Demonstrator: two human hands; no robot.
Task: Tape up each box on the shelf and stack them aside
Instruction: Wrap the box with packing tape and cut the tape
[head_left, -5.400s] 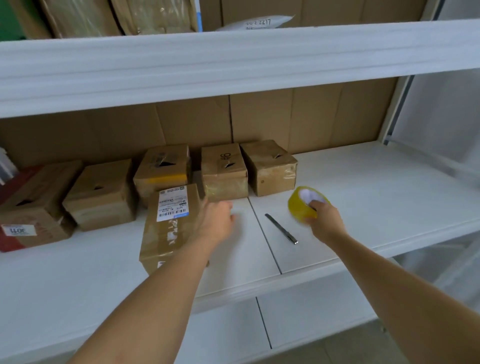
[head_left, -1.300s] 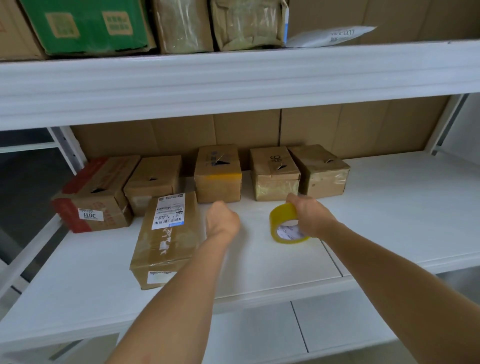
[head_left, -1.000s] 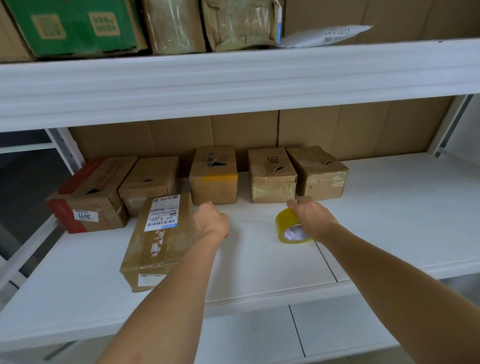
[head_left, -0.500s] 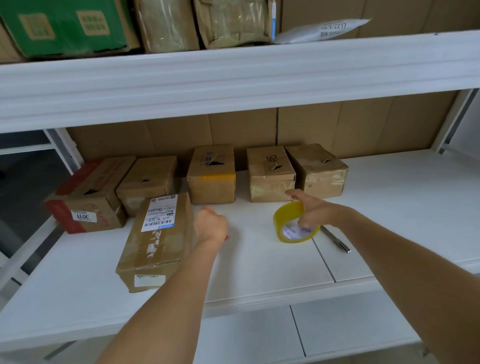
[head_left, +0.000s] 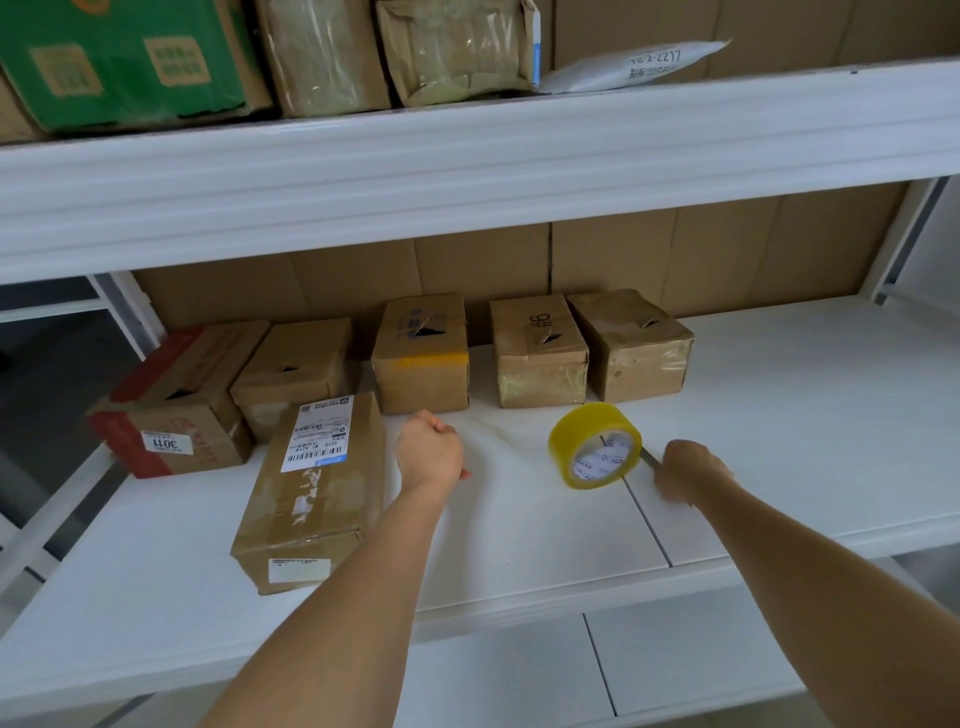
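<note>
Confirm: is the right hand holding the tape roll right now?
No, the yellow tape roll stands on edge on the shelf by itself, with the right hand beside it, off the roll.

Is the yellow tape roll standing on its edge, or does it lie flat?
On its edge. The yellow tape roll stands on the shelf, its white core facing the camera; no hand holds it.

Two bare forearms, sleeveless to the frame edge, left hand (head_left: 430, 451) and right hand (head_left: 688, 470) ungloved, without rings
</note>
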